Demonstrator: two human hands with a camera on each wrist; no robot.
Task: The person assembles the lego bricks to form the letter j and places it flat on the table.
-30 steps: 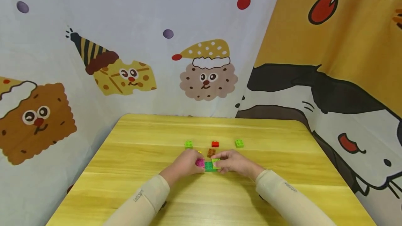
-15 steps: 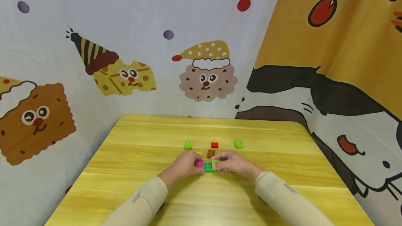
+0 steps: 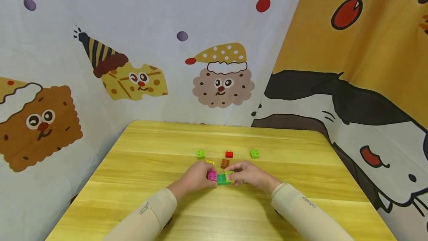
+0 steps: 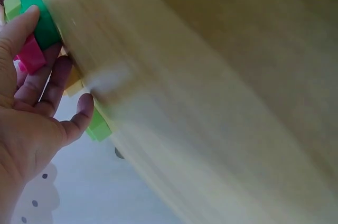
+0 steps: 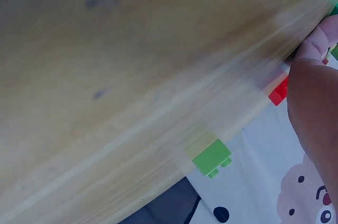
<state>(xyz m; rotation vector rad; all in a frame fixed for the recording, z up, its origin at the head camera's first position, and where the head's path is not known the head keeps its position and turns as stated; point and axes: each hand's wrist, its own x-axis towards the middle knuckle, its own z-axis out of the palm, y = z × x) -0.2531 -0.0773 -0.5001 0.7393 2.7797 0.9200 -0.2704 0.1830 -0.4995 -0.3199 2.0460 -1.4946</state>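
Two hands meet over a small build: the left hand (image 3: 198, 175) grips a pink brick (image 3: 212, 175), its thumb tip on the green brick (image 3: 221, 179) beneath, while the right hand (image 3: 249, 174) pinches a lime brick (image 3: 229, 176) between thumb and fingers. Pink and lime sit at opposite ends of the green brick, studs showing in the gap between; from here I cannot tell how firmly either is seated. The build is near the middle of the wooden table (image 3: 143, 166). Just beyond it lie a brown brick (image 3: 225, 163) and, half hidden behind the left hand, a yellow brick (image 3: 210, 162). Farther back, a red brick (image 3: 229, 154) lies between a second lime brick (image 3: 200, 154) on the left and a third lime brick (image 3: 255, 154) on the right. Cream sleeves (image 3: 301, 207) cover the person's forearms, and a cartoon-printed curtain (image 3: 150, 18) hangs behind the table.
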